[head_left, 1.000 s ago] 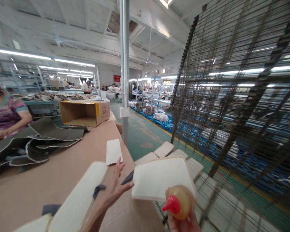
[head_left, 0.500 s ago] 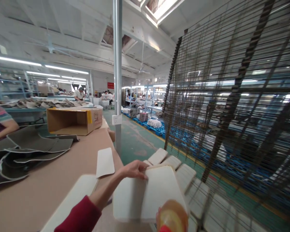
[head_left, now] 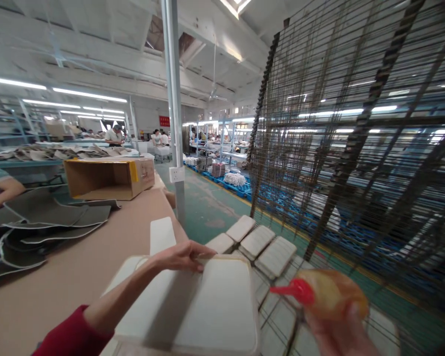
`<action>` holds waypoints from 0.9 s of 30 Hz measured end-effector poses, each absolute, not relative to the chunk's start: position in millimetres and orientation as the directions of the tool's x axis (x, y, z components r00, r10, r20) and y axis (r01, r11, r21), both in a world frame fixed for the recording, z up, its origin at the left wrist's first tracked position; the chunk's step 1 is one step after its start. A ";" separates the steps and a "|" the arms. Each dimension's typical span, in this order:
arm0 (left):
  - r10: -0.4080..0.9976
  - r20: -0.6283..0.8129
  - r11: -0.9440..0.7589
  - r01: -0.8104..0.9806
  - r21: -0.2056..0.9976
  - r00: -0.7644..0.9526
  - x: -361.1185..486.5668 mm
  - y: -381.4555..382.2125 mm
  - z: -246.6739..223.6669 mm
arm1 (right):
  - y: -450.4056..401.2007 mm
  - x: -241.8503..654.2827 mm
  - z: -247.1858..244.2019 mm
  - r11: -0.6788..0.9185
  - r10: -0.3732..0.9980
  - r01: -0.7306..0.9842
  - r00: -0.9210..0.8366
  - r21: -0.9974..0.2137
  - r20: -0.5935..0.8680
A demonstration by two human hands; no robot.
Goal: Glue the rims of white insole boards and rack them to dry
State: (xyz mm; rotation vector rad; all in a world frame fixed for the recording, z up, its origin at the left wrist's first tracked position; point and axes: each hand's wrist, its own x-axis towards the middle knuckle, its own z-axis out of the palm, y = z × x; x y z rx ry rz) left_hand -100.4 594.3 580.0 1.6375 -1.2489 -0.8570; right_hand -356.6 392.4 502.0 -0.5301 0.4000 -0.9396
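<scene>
At six o'clock, pinching the far edge of a white round-cornered panel [head_left: 226, 301], stretched toward six from the fingers of the left hand [head_left: 183, 254]; at four, curled round a squeeze bottle [head_left: 333, 287] with the right hand [head_left: 335, 329], with red nozzle [head_left: 296, 290] toward nine.

White panel [head_left: 226, 306], rounded corners, yellowish rim, its far edge in the left fingers [head_left: 199, 268], its face spreading nearer than them, a dark shadow across it; amber, see-through bottle [head_left: 332, 291] in the right fingers [head_left: 353, 316], tipped sideways, its red nozzle [head_left: 296, 290] pointing left, away from them.
</scene>
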 end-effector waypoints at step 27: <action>-0.982 -0.182 -0.163 -0.250 0.954 -0.051 -100.0 619.2 596.3 | 367.4 -351.8 535.7 0.084 -0.852 0.580 0.463 -0.810 0.244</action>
